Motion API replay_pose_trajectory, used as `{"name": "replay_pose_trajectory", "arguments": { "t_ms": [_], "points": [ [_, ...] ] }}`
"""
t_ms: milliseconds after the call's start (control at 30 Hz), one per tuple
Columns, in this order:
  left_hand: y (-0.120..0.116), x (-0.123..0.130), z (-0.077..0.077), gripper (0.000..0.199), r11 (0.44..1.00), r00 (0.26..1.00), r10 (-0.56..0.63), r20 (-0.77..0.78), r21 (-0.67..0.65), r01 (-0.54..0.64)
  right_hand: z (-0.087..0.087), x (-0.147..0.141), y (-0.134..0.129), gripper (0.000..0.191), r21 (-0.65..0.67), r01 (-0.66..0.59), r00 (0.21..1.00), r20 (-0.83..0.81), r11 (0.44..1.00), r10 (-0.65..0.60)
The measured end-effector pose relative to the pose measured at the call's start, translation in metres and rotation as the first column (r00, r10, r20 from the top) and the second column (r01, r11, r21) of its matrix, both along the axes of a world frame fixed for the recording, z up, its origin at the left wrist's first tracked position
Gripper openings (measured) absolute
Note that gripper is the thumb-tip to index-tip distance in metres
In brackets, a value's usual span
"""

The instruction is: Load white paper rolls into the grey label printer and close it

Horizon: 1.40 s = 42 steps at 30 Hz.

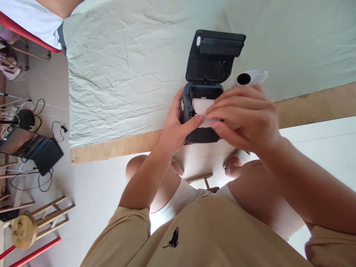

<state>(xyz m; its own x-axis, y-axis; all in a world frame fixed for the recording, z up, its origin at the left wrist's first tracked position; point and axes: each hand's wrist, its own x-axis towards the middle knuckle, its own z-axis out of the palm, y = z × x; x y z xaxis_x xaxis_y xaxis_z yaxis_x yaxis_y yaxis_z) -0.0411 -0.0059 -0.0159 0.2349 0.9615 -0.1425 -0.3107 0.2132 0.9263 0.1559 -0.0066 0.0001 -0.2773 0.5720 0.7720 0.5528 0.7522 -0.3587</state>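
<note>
A small black label printer (204, 135) is at the table's near edge, its lid (211, 55) swung up and away from me. A white paper roll (202, 105) shows in its open compartment. My left hand (176, 126) is wrapped round the printer's left side, its thumb lying over the white paper. From the right, my right hand (247, 116) pinches at the paper's right side, and its fingers hide part of the compartment. Just behind that hand lies another white roll (234, 82) with a dark round core and a loose end.
A wrinkled pale green cloth (125, 74) covers the table, with a wooden edge (116, 149) towards me. Another person's arm and white clothing (36, 22) are at the upper left. On the left floor side are a laptop (47, 154), cables and a wooden stool (25, 230).
</note>
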Motion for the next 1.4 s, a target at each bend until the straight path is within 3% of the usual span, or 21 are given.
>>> {"name": "replay_pose_trajectory", "arguments": {
  "t_ms": [67, 133, 200, 367, 433, 533, 600, 700, 900, 1067, 1233, 1300, 1400],
  "points": [
    [0.0, 0.0, 0.001, 0.077, 1.0, 0.999, -0.009, -0.036, -0.001, 0.009, 0.004, 0.005, 0.003, 0.012, -0.048, 0.102, 0.993, -0.053, 0.994, -0.104],
    [0.0, -0.001, 0.001, 0.083, 1.0, 0.998, -0.02, -0.057, 0.004, 0.02, 0.008, 0.011, 0.007, 0.031, -0.128, 0.202, 0.977, -0.047, 0.971, -0.21],
    [0.001, -0.001, 0.001, 0.086, 1.0, 0.997, -0.022, -0.07, -0.006, 0.021, 0.011, 0.015, 0.009, 0.048, -0.212, 0.207, 0.973, -0.061, 0.955, -0.224],
    [0.0, -0.004, -0.001, 0.082, 0.999, 0.996, 0.013, -0.093, -0.033, -0.017, 0.016, 0.012, -0.002, 0.024, -0.293, 0.166, 0.926, -0.281, 0.941, -0.251],
    [-0.001, -0.004, 0.0, 0.082, 1.0, 0.998, 0.004, -0.063, -0.013, -0.005, 0.014, 0.009, -0.007, 0.03, -0.442, 0.097, 0.94, -0.253, 0.892, -0.228],
    [-0.002, -0.003, 0.004, 0.071, 1.0, 0.999, -0.017, -0.027, -0.02, 0.016, 0.005, 0.007, -0.009, 0.047, -0.652, -0.072, 0.958, -0.255, 0.755, -0.129],
    [-0.003, -0.001, 0.008, 0.06, 0.999, 0.999, -0.02, -0.039, -0.046, 0.018, -0.001, 0.008, -0.006, 0.055, -0.727, -0.15, 0.951, -0.291, 0.67, -0.103],
    [-0.003, 0.001, 0.011, 0.05, 0.997, 0.997, -0.019, -0.07, -0.07, 0.014, -0.005, 0.012, 0.001, 0.059, -0.772, -0.173, 0.952, -0.291, 0.611, -0.099],
    [-0.003, 0.003, 0.013, 0.052, 0.998, 1.0, -0.009, -0.025, -0.061, 0.008, -0.006, 0.015, 0.008, 0.055, -0.79, -0.177, 0.955, -0.283, 0.586, -0.093],
    [0.003, 0.009, 0.009, 0.055, 0.997, 0.999, 0.033, 0.034, -0.071, -0.03, -0.011, 0.018, 0.007, 0.053, -0.761, -0.18, 0.96, -0.275, 0.623, -0.059],
    [0.009, 0.01, -0.002, 0.057, 0.966, 0.987, 0.16, 0.021, -0.211, -0.152, -0.027, 0.019, 0.007, 0.045, -0.72, -0.277, 0.93, -0.368, 0.636, -0.011],
    [0.009, 0.008, -0.006, 0.056, 0.961, 0.981, 0.196, 0.017, -0.201, -0.188, -0.035, 0.02, 0.009, 0.046, -0.694, -0.324, 0.91, -0.416, 0.643, 0.009],
    [0.008, 0.003, -0.011, 0.061, 0.976, 0.988, 0.155, -0.004, -0.152, -0.154, -0.041, 0.02, 0.012, 0.047, -0.701, -0.345, 0.905, -0.425, 0.624, 0.022]
  ]
}}
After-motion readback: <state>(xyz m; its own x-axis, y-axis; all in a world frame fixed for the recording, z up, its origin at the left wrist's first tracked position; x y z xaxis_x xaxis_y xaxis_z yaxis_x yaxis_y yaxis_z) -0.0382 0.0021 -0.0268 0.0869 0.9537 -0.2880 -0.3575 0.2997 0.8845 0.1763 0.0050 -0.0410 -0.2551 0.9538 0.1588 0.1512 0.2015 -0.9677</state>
